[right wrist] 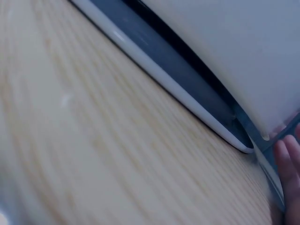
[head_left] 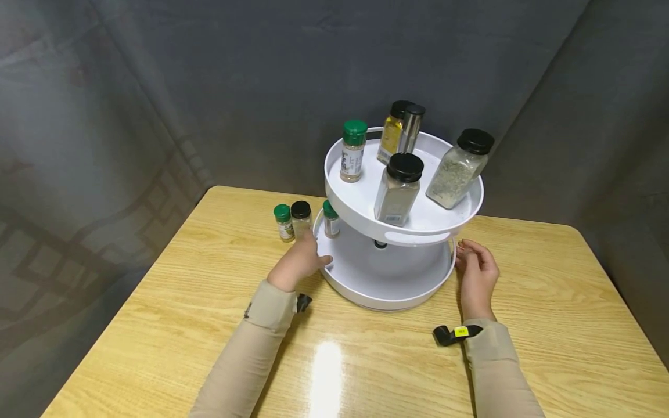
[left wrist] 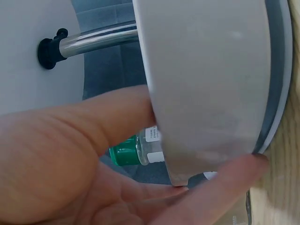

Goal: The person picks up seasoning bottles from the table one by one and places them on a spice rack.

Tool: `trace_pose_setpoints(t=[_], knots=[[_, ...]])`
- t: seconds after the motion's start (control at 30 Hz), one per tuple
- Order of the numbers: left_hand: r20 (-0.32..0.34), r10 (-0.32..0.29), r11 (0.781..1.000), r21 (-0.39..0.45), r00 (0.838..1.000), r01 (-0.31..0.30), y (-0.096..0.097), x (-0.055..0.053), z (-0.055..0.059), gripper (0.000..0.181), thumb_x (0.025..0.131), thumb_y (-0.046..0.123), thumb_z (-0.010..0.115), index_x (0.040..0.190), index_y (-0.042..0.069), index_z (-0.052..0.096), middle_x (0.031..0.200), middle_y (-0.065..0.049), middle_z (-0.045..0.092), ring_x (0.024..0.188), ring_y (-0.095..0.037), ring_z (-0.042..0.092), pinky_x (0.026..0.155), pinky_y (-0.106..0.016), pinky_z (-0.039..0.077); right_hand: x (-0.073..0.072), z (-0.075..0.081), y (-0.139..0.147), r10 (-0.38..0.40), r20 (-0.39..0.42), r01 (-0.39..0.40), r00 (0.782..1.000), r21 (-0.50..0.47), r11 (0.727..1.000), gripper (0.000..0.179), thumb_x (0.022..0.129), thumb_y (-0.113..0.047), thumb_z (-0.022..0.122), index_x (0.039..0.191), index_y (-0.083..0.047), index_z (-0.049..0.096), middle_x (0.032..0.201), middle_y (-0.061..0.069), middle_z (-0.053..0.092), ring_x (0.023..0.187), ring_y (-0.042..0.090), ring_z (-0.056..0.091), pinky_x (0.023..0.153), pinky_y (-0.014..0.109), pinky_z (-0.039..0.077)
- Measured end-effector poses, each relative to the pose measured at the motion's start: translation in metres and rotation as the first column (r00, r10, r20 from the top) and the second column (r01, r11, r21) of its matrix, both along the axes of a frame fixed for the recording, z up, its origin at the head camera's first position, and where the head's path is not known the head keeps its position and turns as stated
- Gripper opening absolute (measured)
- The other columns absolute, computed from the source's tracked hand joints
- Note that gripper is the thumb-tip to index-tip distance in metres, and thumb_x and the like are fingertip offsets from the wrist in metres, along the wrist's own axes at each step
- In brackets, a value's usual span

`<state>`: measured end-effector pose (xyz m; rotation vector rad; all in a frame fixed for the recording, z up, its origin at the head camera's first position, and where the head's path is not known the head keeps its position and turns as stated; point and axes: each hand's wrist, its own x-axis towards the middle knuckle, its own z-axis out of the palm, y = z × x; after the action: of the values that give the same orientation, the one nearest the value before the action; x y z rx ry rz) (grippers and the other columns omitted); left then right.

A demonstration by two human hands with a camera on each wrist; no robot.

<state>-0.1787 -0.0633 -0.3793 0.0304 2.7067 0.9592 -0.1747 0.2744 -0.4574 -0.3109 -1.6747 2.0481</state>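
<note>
A white two-tier lazy Susan (head_left: 389, 303) stands on the table. At the left side of its lower tray, my left hand (head_left: 299, 262) grips the wall, thumb over the rim and fingers along the outside; the left wrist view shows the thumb (left wrist: 119, 112) at the rim. My right hand (head_left: 478, 277) is at the tray's right side with relaxed fingers (right wrist: 291, 157) close to the wall. On the lower tray, a green-capped spice jar (head_left: 331, 223) stands near the left hand. A black-capped jar (head_left: 301, 216) is just beyond that hand, partly hidden by it.
Outside the lower tray on the left stands another green-capped jar (head_left: 284, 225). The upper tray (head_left: 360, 197) carries several containers, including a green-capped jar (head_left: 352, 154), a large jar of herbs (head_left: 455, 177) and a metal cylinder (head_left: 411, 130). A grey curtain (head_left: 261, 87) hangs behind the table.
</note>
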Motion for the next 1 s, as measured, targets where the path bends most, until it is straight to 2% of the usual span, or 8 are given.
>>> trace_pose_setpoints(t=[0.1,0.23,0.33,0.53,0.6,0.67,0.83,1.0], knots=[[-0.009,0.019,1.0,0.02,1.0,-0.019,0.001,-0.001,0.0,0.098,0.094,0.019,0.073,0.154,-0.016,0.004,0.155,-0.039,0.024,0.142,-0.047,0.036,0.115,-0.051,0.034,0.001,0.001,0.001,0.086,0.06,-0.09,0.994,0.054,0.995,0.039,0.105,-0.015,0.05,0.143,-0.007,0.054,0.139,0.01,0.054,0.123,0.015,0.057,0.096,0.016,0.049],[-0.016,0.05,0.997,0.053,0.999,-0.049,0.002,-0.002,-0.001,0.098,0.093,0.016,0.074,0.155,-0.016,0.004,0.156,-0.039,0.021,0.143,-0.047,0.033,0.115,-0.051,0.033,0.0,0.002,0.002,0.19,0.091,-0.201,0.978,0.135,0.97,0.049,0.106,-0.016,0.048,0.155,-0.015,0.042,0.158,0.005,0.04,0.146,0.016,0.036,0.112,0.019,0.036],[-0.028,0.062,0.996,0.072,0.998,-0.06,0.001,-0.003,-0.001,0.097,0.092,0.015,0.075,0.154,-0.016,0.006,0.157,-0.039,0.02,0.144,-0.047,0.032,0.116,-0.051,0.033,0.0,0.002,0.002,0.227,0.112,-0.245,0.967,0.185,0.952,0.052,0.105,-0.013,0.048,0.156,-0.015,0.04,0.163,0.002,0.033,0.151,0.016,0.027,0.117,0.022,0.029],[-0.046,0.063,0.995,0.074,0.997,-0.06,0.0,-0.003,0.0,0.096,0.091,0.015,0.076,0.154,-0.016,0.011,0.156,-0.038,0.026,0.142,-0.047,0.036,0.115,-0.051,0.035,0.0,0.001,0.003,0.243,0.23,-0.31,0.942,0.326,0.893,0.055,0.105,-0.018,0.051,0.158,-0.023,0.038,0.167,-0.004,0.024,0.154,0.015,0.016,0.12,0.02,0.02],[-0.064,0.055,0.997,0.057,0.996,-0.052,-0.001,-0.002,0.001,0.093,0.092,0.016,0.076,0.154,-0.015,0.015,0.153,-0.037,0.033,0.138,-0.047,0.042,0.112,-0.052,0.039,-0.001,0.0,0.002,0.241,0.233,-0.314,0.942,0.355,0.881,0.055,0.105,-0.018,0.051,0.158,-0.023,0.038,0.167,-0.004,0.024,0.154,0.015,0.015,0.12,0.019,0.018],[-0.102,0.046,0.999,0.027,0.994,-0.043,-0.003,0.0,0.004,0.087,0.093,0.019,0.075,0.153,-0.014,0.022,0.148,-0.036,0.042,0.132,-0.047,0.05,0.108,-0.052,0.044,-0.001,-0.001,0.002,0.24,0.222,-0.308,0.945,0.361,0.88,0.055,0.104,-0.015,0.052,0.158,-0.021,0.039,0.166,-0.003,0.026,0.154,0.015,0.016,0.12,0.019,0.018],[-0.232,0.06,0.998,-0.019,0.971,-0.067,-0.014,0.004,0.018,0.066,0.098,0.026,0.068,0.147,-0.007,0.039,0.134,-0.029,0.06,0.119,-0.041,0.062,0.098,-0.053,0.052,-0.002,-0.001,0.002,0.229,0.221,-0.298,0.948,0.361,0.884,0.054,0.105,-0.016,0.052,0.157,-0.02,0.04,0.166,-0.004,0.027,0.154,0.016,0.017,0.121,0.023,0.018],[-0.336,0.136,0.991,0.032,0.932,-0.133,-0.028,0.005,0.028,0.053,0.1,0.028,0.064,0.143,-0.001,0.049,0.124,-0.022,0.067,0.105,-0.034,0.068,0.085,-0.049,0.055,-0.003,0.0,0.003,0.229,0.223,-0.296,0.947,0.341,0.892,0.053,0.104,-0.015,0.052,0.156,-0.021,0.042,0.165,-0.005,0.029,0.153,0.017,0.02,0.123,0.031,0.018]])
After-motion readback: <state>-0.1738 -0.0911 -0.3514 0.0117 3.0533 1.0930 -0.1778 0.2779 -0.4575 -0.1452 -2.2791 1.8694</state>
